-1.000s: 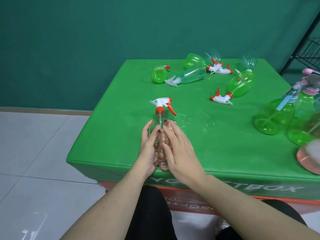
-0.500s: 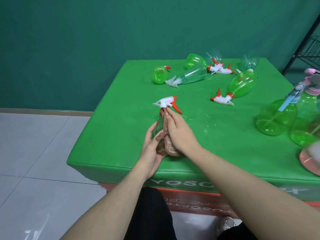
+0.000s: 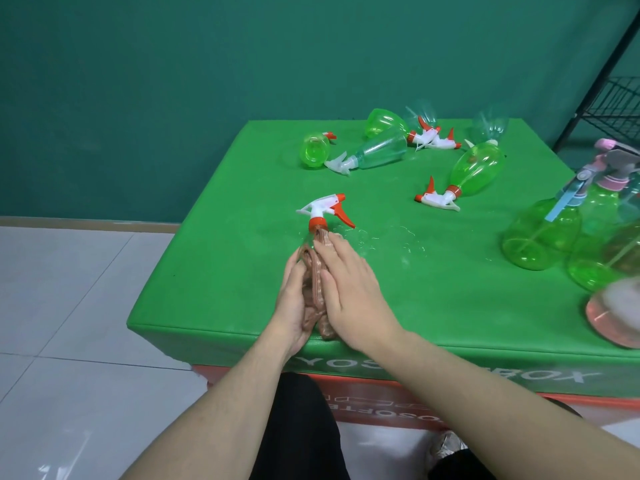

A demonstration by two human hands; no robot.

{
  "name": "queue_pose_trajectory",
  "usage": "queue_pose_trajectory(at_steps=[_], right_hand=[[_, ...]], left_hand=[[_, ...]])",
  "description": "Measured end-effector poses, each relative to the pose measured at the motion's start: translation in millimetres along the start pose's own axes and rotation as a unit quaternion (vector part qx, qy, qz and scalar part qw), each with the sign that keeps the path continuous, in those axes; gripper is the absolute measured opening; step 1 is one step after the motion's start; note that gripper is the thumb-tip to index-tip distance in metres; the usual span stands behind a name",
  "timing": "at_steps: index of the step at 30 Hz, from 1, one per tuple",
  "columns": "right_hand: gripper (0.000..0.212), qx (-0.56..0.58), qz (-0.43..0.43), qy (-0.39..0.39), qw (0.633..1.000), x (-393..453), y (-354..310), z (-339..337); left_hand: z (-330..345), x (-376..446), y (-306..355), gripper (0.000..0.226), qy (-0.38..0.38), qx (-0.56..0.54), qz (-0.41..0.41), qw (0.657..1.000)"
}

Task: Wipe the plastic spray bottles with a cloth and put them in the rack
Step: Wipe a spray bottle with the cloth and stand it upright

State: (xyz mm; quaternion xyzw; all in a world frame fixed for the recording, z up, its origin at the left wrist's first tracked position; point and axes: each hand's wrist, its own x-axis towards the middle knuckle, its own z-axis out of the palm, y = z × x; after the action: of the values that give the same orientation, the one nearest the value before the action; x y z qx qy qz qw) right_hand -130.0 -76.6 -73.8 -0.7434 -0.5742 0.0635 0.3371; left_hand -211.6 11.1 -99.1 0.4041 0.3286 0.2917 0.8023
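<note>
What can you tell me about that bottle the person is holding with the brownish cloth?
The clear spray bottle looks like see-through plastic, so its body almost vanishes against the green table top. Its spray head is white with an orange collar, nozzle tip and trigger. It stands roughly upright near the table's front edge, head at the top. The left hand cups it from the left, while the right hand presses the brown cloth against its side with straight fingers. Its base is hidden behind the hands.

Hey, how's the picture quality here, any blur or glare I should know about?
Head view: even light with soft shadows; the hands, the cloth and the clear bottle are sharp; the pink bottle at the right edge is smeared; wide-angle bending skews the rack; faint glare on the floor tiles.
</note>
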Motion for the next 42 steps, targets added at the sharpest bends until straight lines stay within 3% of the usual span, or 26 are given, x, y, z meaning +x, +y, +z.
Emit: queue_pose_trajectory(at_steps=[9,15,18,24,29,38,42], right_hand=[[0.056,0.007,-0.012,-0.003,1.0,-17,2,7],[0.053,-0.007,-0.035,0.053,0.998,3,-4,1],[0.053,-0.027,-0.035,0.05,0.998,18,-7,-3],[0.046,0.037,0.059,-0.002,0.998,55,-14,-8],[0.045,0.138,0.19,-0.016,0.972,65,-13,-11],[0.058,-0.016,0.0,0.025,1.0,19,-10,0],[0.055,-0.046,-0.036,0.01,0.998,-1,-3,5]], left_hand=[[1,-3,0,0.069,0.009,-0.049,0.045,0.998],[-2,2,-3,0.081,-0.011,-0.023,0.012,1.0],[-3,-1,-1,0.073,-0.021,-0.033,-0.001,0.999],[-1,-2,1,0.056,-0.045,-0.093,0.02,0.994],[-1,-1,-2,0.054,-0.048,-0.084,0.035,0.995],[-3,-4,2,0.044,-0.007,-0.039,-0.021,0.999],[-5,3,0,0.089,0.01,-0.022,-0.004,1.0]])
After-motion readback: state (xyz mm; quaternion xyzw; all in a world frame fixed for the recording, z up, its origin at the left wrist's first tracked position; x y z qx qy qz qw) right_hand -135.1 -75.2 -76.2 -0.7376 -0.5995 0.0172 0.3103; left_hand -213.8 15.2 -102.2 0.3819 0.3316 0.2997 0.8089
